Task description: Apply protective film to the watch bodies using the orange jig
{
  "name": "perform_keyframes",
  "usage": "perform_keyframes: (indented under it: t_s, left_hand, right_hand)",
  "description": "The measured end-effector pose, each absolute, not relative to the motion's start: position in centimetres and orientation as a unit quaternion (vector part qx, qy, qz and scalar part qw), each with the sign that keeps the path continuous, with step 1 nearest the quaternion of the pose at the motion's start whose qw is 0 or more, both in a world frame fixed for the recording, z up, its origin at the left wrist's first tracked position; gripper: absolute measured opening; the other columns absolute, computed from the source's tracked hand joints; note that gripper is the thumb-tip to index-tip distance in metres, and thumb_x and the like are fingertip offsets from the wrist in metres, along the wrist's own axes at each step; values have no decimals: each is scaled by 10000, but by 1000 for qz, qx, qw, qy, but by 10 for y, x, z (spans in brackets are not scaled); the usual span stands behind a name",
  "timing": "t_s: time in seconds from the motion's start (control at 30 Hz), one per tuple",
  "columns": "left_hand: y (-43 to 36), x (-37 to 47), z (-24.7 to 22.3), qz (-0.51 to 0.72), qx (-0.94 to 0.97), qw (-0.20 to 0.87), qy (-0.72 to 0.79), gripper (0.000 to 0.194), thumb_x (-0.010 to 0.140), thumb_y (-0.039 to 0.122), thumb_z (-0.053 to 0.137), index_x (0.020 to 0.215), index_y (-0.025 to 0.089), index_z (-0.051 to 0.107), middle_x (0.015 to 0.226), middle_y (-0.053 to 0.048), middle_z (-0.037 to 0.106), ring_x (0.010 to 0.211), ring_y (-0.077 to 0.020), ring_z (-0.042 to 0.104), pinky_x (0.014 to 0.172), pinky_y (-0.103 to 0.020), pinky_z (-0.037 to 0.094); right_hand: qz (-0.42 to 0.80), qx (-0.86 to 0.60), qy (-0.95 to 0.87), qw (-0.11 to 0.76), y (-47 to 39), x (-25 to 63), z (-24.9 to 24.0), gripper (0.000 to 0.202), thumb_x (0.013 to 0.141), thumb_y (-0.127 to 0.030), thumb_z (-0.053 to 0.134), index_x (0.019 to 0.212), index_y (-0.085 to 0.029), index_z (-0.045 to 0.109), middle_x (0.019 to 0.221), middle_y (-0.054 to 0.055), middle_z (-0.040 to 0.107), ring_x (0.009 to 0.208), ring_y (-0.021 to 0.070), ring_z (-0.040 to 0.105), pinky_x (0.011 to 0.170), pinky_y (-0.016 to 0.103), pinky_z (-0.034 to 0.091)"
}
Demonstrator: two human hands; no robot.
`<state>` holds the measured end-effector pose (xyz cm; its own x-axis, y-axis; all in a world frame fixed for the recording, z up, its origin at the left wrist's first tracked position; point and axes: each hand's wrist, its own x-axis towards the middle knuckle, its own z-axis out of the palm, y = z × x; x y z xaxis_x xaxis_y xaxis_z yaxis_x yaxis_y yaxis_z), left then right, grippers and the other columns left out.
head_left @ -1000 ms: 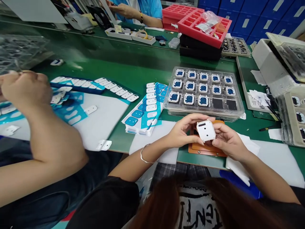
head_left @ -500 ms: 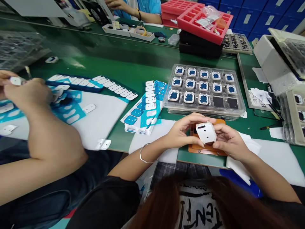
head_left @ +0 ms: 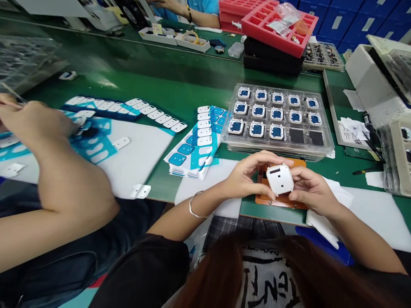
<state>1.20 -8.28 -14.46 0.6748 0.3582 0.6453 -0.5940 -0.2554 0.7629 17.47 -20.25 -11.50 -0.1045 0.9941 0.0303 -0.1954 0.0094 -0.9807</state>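
Between both hands I hold a white, rounded-square watch case [head_left: 280, 179], its flat white face with small dark holes and a dark slot turned up towards me. My left hand [head_left: 252, 175] is closed on its left side, thumb below and fingers along the top. On the opposite edge, my right hand [head_left: 310, 188] grips it with thumb and fingers. Under the case an orange fixture plate [head_left: 297, 204] lies on the bench, partly hidden by the hands. Beyond it a clear plastic tray [head_left: 278, 145] carries several similar white cases with blue inner faces; two front-right pockets show dark bottoms.
Left of the tray lies a stack of white and blue adhesive sheets [head_left: 192, 156]. A co-worker's hand [head_left: 41, 119] works over blue film farther left. Red foam trays [head_left: 279, 28] stand on a black box at the back. A white cloth [head_left: 324, 222] lies by my right wrist.
The view shifts slightly, moving the bench a little rightward in the picture. Both hands keep hold of the watch case, with almost no change in its pose. The co-worker's hands shift left.
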Motion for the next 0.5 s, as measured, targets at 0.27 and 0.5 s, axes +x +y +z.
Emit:
perform_keyframes:
  t_s: [0.27,0.5]
  left_hand:
    - [-82,11,-146,407,703,577,-82,524,700,324,861,1128,252,568,1175,-84,682,1145,-216,640,867,-307,546]
    - [-80,11,-145,413,722,544,-110,468,753,323,826,1144,269,575,1187,-70,691,1153,-207,634,921,-354,523]
  right_hand:
    - [571,-427,-485,507,-204,177,-117,290,759,-376,815,974,-240,676,914,29,718,838,173,702,797,332,597]
    - [560,-428,-499,505,-203,177,-116,204,793,-315,789,961,-249,694,875,18,715,795,158,703,703,288,601]
